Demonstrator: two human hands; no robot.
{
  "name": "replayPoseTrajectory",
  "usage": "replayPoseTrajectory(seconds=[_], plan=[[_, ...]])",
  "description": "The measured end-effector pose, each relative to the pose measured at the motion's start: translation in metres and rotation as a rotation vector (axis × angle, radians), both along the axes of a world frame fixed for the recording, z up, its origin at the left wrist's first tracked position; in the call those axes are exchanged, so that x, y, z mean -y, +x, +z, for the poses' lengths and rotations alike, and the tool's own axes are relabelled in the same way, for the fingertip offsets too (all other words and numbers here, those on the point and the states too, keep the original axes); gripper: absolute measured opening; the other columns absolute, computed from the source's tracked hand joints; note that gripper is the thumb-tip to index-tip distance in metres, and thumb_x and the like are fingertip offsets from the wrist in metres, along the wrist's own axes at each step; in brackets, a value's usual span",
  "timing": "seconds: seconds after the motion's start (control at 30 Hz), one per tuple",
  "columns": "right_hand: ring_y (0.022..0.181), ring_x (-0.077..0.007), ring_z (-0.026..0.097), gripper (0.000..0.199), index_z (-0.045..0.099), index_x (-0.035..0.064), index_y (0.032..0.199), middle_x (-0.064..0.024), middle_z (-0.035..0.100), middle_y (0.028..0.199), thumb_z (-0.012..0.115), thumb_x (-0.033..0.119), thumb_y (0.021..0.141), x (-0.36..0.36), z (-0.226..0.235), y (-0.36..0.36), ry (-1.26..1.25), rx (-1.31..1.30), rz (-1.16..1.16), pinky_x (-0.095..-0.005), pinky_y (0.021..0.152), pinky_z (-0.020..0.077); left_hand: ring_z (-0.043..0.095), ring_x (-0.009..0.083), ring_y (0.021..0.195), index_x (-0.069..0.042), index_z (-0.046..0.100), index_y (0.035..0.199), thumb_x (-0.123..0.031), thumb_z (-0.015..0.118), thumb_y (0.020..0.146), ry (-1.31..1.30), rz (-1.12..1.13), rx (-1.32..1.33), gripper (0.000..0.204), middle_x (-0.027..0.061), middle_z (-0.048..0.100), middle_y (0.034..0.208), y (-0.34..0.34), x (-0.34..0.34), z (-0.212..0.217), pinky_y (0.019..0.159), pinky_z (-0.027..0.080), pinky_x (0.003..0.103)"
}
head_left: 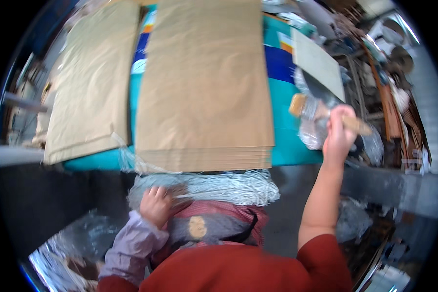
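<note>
Head view: the right hand (pixel 338 134) is raised at about three o'clock, its fingers (pixel 337 121) clenched around the wooden handle of a wide flat brush (pixel 321 113), whose pale bristle end points toward nine o'clock and hangs just past the right edge of the desk (pixel 287 146), which is covered in teal. Below the brush, at four o'clock from it, sits something silvery and crumpled, perhaps a foil-lined container (pixel 310 134); what is in it cannot be told.

The left hand (pixel 155 205) lies at about seven o'clock, fingers curled down onto a bundle of pale cord (pixel 214 187) that rests across the lap, just under the near desk edge. Whether those fingers grip the cord or only press on it cannot be told.

On the desk, at twelve o'clock, a stack of brown paper sheets (pixel 204 82) lies flat, its near edges fanned. A second brown stack (pixel 90 82) lies at ten o'clock, just beside the first. A pale board (pixel 319 63) lies tilted at two o'clock.
</note>
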State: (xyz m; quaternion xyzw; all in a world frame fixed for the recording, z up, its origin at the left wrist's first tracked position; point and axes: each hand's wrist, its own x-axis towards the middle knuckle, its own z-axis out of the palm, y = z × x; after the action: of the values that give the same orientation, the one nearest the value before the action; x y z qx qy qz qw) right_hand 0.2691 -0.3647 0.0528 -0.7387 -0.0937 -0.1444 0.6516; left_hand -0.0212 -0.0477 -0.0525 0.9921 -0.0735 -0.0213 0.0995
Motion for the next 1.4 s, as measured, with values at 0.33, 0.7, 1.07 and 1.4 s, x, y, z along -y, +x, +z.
replayPoseTrajectory(seconds=[0.33, 0.7, 1.07, 1.4], plan=[[0.059, -0.0174, 0.057, 0.019, 0.066, -0.0011, 0.095, -0.0092, 0.061, 0.074, 0.070, 0.000, 0.077, -0.170, -0.019, -0.083, -0.344, 0.165, 0.814, -0.0279, 0.053, 0.0443, 0.056, 0.0257, 0.087, -0.006, 0.061, 0.068, -0.010, 0.060, 0.066, -0.263, 0.174, -0.106, 0.004, 0.0080, 0.059, 0.091, -0.022, -0.013, 0.012, 0.072, 0.046, 0.038], [0.063, -0.0206, 0.060, 0.013, 0.067, 0.0000, 0.090, -0.0102, 0.062, 0.075, 0.068, 0.003, 0.077, -0.203, -0.007, -0.089, -0.444, -0.011, 0.855, -0.0284, 0.058, 0.0474, 0.051, 0.0279, 0.105, 0.001, 0.061, 0.078, -0.009, 0.058, 0.067, 0.000, 0.217, 0.073, 0.016, 0.0213, 0.051, 0.131, 0.056, -0.029, 0.033, 0.095, 0.040, 0.034], [0.058, -0.0169, 0.062, 0.011, 0.063, 0.0016, 0.072, -0.0083, 0.061, 0.061, 0.064, 0.011, 0.078, -0.115, -0.046, -0.046, -0.586, -0.234, 0.431, -0.0308, 0.054, 0.0468, 0.053, 0.0319, 0.101, 0.005, 0.059, 0.082, -0.006, 0.056, 0.067, -0.030, 0.215, 0.063, 0.019, 0.0260, 0.053, 0.127, 0.065, -0.029, 0.022, 0.092, 0.042, 0.038], [0.060, -0.0242, 0.062, 0.014, 0.062, 0.0009, 0.070, -0.0112, 0.063, 0.065, 0.063, 0.013, 0.078, -0.080, -0.042, -0.028, -0.752, -0.090, 0.268, -0.0339, 0.055, 0.0478, 0.049, 0.0357, 0.113, 0.003, 0.059, 0.081, -0.003, 0.057, 0.073, 0.016, 0.209, -0.022, 0.010, 0.0248, 0.051, 0.130, 0.070, -0.025, 0.029, 0.095, 0.041, 0.042]])
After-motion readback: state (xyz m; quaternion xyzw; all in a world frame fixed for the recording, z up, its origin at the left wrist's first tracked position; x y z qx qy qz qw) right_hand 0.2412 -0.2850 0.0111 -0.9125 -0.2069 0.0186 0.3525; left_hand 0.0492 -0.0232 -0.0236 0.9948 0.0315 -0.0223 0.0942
